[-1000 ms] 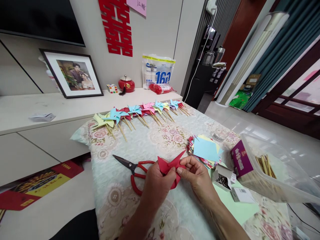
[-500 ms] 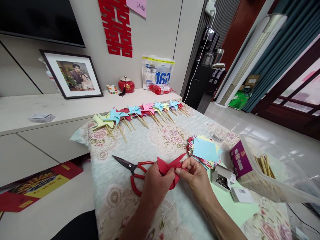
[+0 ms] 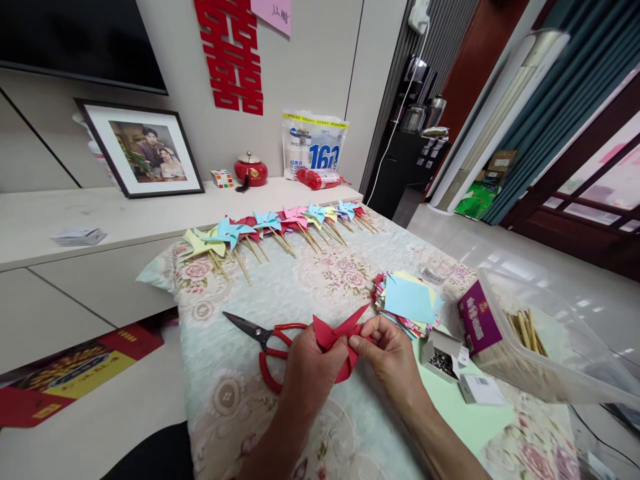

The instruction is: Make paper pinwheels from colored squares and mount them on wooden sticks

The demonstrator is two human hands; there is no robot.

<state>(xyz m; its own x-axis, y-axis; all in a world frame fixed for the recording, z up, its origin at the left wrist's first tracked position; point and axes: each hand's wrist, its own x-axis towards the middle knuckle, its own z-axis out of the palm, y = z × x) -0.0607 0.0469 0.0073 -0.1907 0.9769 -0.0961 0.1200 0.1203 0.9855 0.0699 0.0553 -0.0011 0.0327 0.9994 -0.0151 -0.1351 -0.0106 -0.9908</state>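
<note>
Between my two hands is a piece of red paper [image 3: 342, 328] with its corners folded inward. My left hand [image 3: 314, 363] is closed on it, the thumb pressing near the centre. From the other side, my right hand [image 3: 385, 347] pinches the paper's right part between thumb and fingers. Whether a pin sits under the fingertips I cannot tell. Red-handled scissors [image 3: 265, 338] lie just left of my left hand, blades pointing away to the left, their handles partly covered by it. Past my right hand lies a stack of coloured paper squares [image 3: 409, 299], light blue on top.
Several finished paper pinwheels [image 3: 267, 221] on sticks line the table's far edge. At right are a small open box of metal pins [image 3: 443, 360], a closed white box [image 3: 481, 389], green paper [image 3: 465, 420] and a clear plastic bin [image 3: 500, 367] holding wooden sticks [image 3: 525, 331].
Both hands keep hold of the red paper, with barely any shift of the fingers. The whole view has slid very slightly.
</note>
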